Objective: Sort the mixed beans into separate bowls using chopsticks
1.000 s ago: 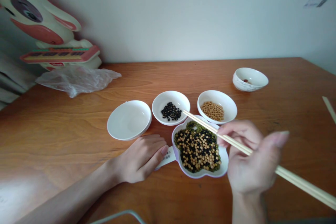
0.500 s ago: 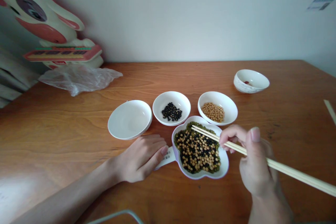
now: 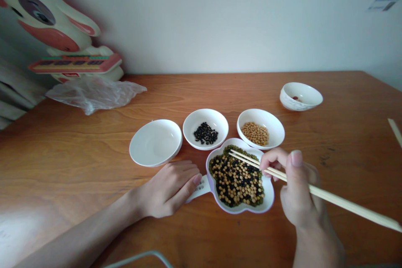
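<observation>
My right hand (image 3: 301,188) is closed around a pair of wooden chopsticks (image 3: 333,201). Their tips are slightly parted over the far part of a flower-shaped white dish (image 3: 268,201) with a lilac rim. Green, black and tan beans (image 3: 240,184) lie mixed in that dish. To its left, my left hand (image 3: 172,188) lies on the table with fingers together and outstretched, its thumb by a white printed strip (image 3: 201,188) that reaches the dish's edge. Whether the tips touch any bean I cannot tell.
Behind the dish stand a bare white bowl (image 3: 153,144), a bowl of black beans (image 3: 220,130) and a bowl of tan soybeans (image 3: 276,130). A deeper bowl (image 3: 290,100) is at the back right. A plastic bag (image 3: 97,94) lies before a cow-shaped toy (image 3: 69,21).
My right hand has shifted a little to the left, and the chopstick tips have parted slightly more. My left hand and the bowls stay put.
</observation>
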Demonstrator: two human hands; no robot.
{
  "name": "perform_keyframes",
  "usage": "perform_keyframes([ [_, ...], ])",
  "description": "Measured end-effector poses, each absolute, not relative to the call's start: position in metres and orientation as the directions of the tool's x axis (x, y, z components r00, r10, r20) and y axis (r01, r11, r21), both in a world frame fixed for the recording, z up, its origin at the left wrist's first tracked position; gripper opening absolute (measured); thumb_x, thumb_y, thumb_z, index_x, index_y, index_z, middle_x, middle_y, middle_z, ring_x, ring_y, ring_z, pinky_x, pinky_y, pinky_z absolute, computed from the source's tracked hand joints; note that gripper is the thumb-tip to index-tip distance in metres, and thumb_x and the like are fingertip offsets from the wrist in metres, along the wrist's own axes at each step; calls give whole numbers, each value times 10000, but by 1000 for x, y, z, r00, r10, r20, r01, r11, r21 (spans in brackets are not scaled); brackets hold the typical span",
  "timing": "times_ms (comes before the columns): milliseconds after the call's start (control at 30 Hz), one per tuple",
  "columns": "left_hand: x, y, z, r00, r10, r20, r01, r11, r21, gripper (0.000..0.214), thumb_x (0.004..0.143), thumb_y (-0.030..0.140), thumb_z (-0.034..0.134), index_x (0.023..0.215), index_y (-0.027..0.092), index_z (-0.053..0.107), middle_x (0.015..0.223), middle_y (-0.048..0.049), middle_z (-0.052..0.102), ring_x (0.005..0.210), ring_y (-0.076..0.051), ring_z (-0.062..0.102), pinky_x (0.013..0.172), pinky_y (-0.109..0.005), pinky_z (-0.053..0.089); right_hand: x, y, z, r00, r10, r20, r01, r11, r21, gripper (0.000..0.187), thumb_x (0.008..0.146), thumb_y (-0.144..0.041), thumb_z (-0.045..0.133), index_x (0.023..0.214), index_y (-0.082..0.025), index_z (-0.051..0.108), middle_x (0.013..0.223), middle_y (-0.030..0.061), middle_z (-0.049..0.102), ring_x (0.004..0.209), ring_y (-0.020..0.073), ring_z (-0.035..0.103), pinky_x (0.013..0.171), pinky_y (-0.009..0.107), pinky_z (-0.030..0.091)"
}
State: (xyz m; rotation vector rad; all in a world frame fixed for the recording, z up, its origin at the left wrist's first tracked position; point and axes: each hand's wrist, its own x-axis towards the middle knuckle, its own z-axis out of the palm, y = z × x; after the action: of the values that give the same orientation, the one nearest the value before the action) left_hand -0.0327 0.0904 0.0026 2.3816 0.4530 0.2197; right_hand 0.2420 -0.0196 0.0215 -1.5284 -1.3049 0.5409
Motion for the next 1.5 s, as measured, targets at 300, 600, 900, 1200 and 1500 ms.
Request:
perform_keyframes([
  [300,-33,90,3,926,377,32,263,-703,661,304,1097,244,267,821,215,389,816,-18,537,748,-174,466,752,-342,362,246,-20,16,360,894,266,441,88,-893,695,1077,-593,207,689,-214,642,582,20,561,571,159,522,557,313,366],
  [600,-35,90,2,926,378,24,272,-708,652,307,1098,248,267,821,214,396,820,-24,541,756,-177,464,762,-349,367,252,-24,13,327,929,175,423,22,-906,738,1047,-657,131,730,-223,637,597,28,566,577,175,534,546,322,358],
  [900,-33,90,3,923,383,37,264,-702,662,316,1091,237,282,803,211,409,800,-26,545,730,-172,473,733,-346,375,246,-20,18,367,897,245,436,67,-898,684,1074,-601,230,693,-208,640,579,15,575,549,147,526,539,300,376],
  [1200,-33,91,3,926,376,32,262,-701,663,316,1096,243,263,811,212,396,815,-28,544,751,-177,471,755,-353,373,250,-24,20,315,914,254,448,93,-889,659,1076,-594,218,724,-211,623,611,13,581,574,151,548,553,303,381],
  [1500,-33,90,4,925,379,43,257,-703,663,318,1094,235,272,804,211,399,797,-26,540,733,-171,463,738,-349,370,246,-22,21,357,892,279,444,100,-890,633,1087,-555,260,709,-207,631,614,17,598,572,149,559,566,302,402],
])
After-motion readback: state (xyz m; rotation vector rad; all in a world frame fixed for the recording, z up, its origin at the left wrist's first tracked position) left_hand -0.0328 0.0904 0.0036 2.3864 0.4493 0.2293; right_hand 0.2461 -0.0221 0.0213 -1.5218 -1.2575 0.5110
